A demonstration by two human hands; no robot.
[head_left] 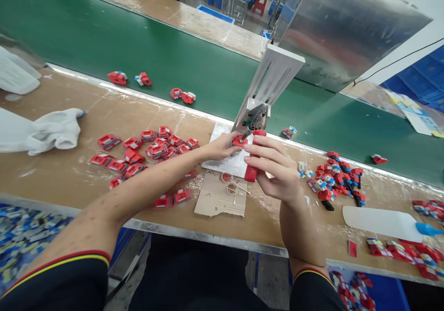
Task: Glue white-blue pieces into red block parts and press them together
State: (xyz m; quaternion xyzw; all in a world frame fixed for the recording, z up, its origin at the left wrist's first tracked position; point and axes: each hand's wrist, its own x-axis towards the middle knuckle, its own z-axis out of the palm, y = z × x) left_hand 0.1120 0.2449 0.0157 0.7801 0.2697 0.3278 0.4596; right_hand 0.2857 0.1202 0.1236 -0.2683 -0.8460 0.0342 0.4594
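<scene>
Looks like the pressing step: the left hand [222, 147] has its fingertips pinched on a small red part [238, 140] seated under the little press [255, 117] near the bench's far edge, while the right hand [274, 167] is wrapped shut round the red press handle [252, 161]. Next I'd guess a steady pull on that handle with those left fingers kept out from under the head, then the piece goes off with the finished pile [338, 177] toward the right end, with the loose red parts [145, 156] waiting on the left

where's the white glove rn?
Head view, far left of the brown worktable: the white glove lies crumpled, left of the pile of red parts and short of the green conveyor belt.
</scene>
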